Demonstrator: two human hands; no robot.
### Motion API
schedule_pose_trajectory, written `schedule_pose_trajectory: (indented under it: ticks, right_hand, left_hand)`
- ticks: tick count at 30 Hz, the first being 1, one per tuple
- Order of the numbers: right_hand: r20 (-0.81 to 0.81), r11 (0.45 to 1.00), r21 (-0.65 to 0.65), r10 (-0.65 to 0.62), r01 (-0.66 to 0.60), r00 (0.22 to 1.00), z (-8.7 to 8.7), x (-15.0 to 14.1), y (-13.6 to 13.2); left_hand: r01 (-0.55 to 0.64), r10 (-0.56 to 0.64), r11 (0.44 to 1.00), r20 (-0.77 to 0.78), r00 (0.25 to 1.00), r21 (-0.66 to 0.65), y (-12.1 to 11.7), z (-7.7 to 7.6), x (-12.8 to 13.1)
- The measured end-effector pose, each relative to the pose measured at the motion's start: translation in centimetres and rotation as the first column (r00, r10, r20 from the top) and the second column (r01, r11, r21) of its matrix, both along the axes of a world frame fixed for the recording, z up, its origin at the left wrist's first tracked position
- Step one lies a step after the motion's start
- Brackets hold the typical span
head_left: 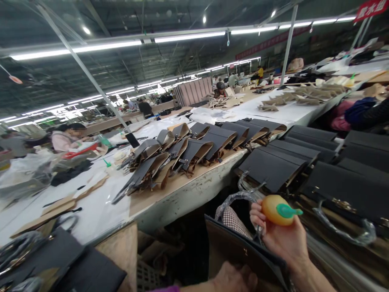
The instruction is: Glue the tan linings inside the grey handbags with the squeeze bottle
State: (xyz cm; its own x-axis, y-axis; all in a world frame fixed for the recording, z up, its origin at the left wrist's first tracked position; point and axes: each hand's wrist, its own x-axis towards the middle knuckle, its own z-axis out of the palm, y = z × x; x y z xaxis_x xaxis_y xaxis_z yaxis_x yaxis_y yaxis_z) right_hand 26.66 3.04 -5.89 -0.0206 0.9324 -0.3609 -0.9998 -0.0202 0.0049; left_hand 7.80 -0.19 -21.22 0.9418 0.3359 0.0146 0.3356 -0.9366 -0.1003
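A squeeze bottle [272, 207], amber with a green nozzle cap, rests in my right hand [284, 239], whose fingers curl round it. The nozzle points to the right. Below and left of that hand is a dark handbag [221, 247] with a brown inside, standing open towards me. Its handle [238, 196] is wrapped in clear film and arches close to my right fingers. My left hand [232, 278] reaches in from the bottom edge, fingers bent against the bag's brown inside. What its fingertips pinch is hidden.
Rows of dark bag pieces [212, 140] stand on the white-covered table [100, 211] ahead. More dark handbags [334, 190] lie on the right, others [57, 259] at lower left. A plastic crate [148, 273] sits below. A co-worker [65, 138] sits across the table.
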Motion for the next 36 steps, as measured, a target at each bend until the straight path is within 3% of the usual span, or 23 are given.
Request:
schedule_pose_trajectory:
  ticks: [4,8,11,14,15,16,17,19,21,23,24,25,26,29,30,31,32,33,36]
  right_hand:
    - [-0.034,0.999,-0.054,-0.003,0.001,0.999,0.1,-0.5,-0.5]
    - [-0.036,0.999,-0.046,0.005,-0.007,0.999,1.0,-0.3,-0.8]
    - [-0.01,1.0,0.0,-0.003,0.003,1.0,1.3,0.4,-1.0]
    - [-0.023,0.997,0.077,-0.011,0.012,1.0,1.4,1.3,-1.3]
    - [-0.038,0.995,0.1,-0.014,0.018,0.999,1.5,1.6,-1.4]
    - [-0.054,0.993,0.113,-0.014,0.019,0.998,1.7,1.8,-1.4]
    - [-0.065,0.993,0.114,-0.008,0.016,0.998,2.0,1.9,-1.4]
    - [-0.069,0.995,0.098,0.006,0.001,0.998,2.9,2.1,-1.3]
    - [-0.057,0.997,0.079,0.016,-0.011,0.998,3.8,2.3,-1.1]
    - [-0.041,0.998,0.067,0.01,-0.007,0.999,4.3,2.4,-0.8]
    - [-0.038,0.998,0.062,0.007,-0.005,0.999,4.4,2.5,-0.6]
    - [-0.038,0.998,0.058,0.006,-0.004,0.999,4.4,2.5,-0.5]
    - [-0.042,0.998,0.058,0.007,-0.004,0.999,4.3,2.6,-0.3]
    - [-0.06,0.997,0.069,0.024,-0.02,0.998,3.6,2.6,0.0]
    - [-0.062,0.997,0.074,0.032,-0.028,0.998,3.3,2.6,0.1]
    - [-0.059,0.996,0.08,0.04,-0.036,0.997,3.1,2.6,0.2]
    - [-0.047,0.995,0.092,0.05,-0.046,0.998,2.9,2.6,0.3]
    - [-0.027,0.992,0.11,0.06,-0.057,0.998,2.7,2.7,0.4]
    - [0.042,0.983,0.159,0.084,-0.09,0.996,2.2,3.0,0.7]
  left_hand:
    - [-0.172,0.167,0.978,-0.054,0.985,-0.116,0.1,-1.3,1.4]
    - [-0.278,0.272,0.933,-0.06,0.96,-0.226,-0.1,-0.7,1.9]
    - [-0.307,0.308,0.917,-0.036,0.951,-0.256,-0.1,0.9,1.2]
    - [-0.339,0.365,0.879,0.015,0.931,-0.334,0.3,4.5,-0.4]
    - [-0.354,0.412,0.827,0.042,0.91,-0.436,0.5,6.4,-1.0]
    - [-0.353,0.48,0.722,0.063,0.875,-0.595,0.8,8.5,-1.6]
    - [-0.321,0.556,0.582,0.078,0.828,-0.747,1.2,10.9,-2.1]
    - [-0.115,0.69,0.331,0.157,0.706,-0.937,1.9,15.6,-2.7]
    - [0.09,0.773,0.104,0.137,0.62,-0.99,2.7,19.4,-2.9]
    - [0.205,0.748,0.001,0.137,0.65,-0.979,3.5,21.4,-2.9]
    - [0.207,0.695,0.011,0.156,0.702,-0.978,3.9,21.6,-3.0]
    - [0.179,0.62,0.074,0.186,0.762,-0.981,4.2,21.3,-3.1]
    - [0.131,0.531,0.19,0.214,0.82,-0.973,4.6,20.8,-3.1]
    - [0.035,0.251,0.667,0.269,0.93,-0.744,5.3,18.8,-3.1]
    - [0.032,0.204,0.77,0.295,0.933,-0.637,5.4,18.4,-3.0]
    - [0.02,0.197,0.829,0.326,0.924,-0.559,5.3,18.2,-2.8]
    - [-0.005,0.22,0.856,0.357,0.908,-0.516,5.2,18.3,-2.6]
    - [-0.036,0.279,0.847,0.386,0.879,-0.53,4.9,18.6,-2.3]
    - [-0.057,0.465,0.702,0.397,0.791,-0.71,3.7,19.8,-1.3]
